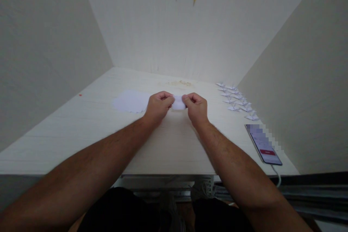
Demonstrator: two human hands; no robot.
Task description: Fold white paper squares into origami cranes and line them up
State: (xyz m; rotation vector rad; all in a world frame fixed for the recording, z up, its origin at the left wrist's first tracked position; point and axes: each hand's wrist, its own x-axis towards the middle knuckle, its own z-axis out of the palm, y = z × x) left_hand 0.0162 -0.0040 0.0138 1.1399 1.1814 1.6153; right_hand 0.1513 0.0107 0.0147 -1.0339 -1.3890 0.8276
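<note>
My left hand (158,105) and my right hand (196,107) meet over the middle of the white table (81,130). Both are closed in a pinch on a small folded piece of white paper (178,102), one hand at each end. The paper sits just above the tabletop between my fingertips. A loose stack of white paper sheets (130,101) lies flat just left of my left hand.
Several small folded white paper cranes (237,100) sit in rows at the right, near the wall. A phone (263,144) with a lit screen and a cable lies at the table's right front corner. Walls close in left, back and right.
</note>
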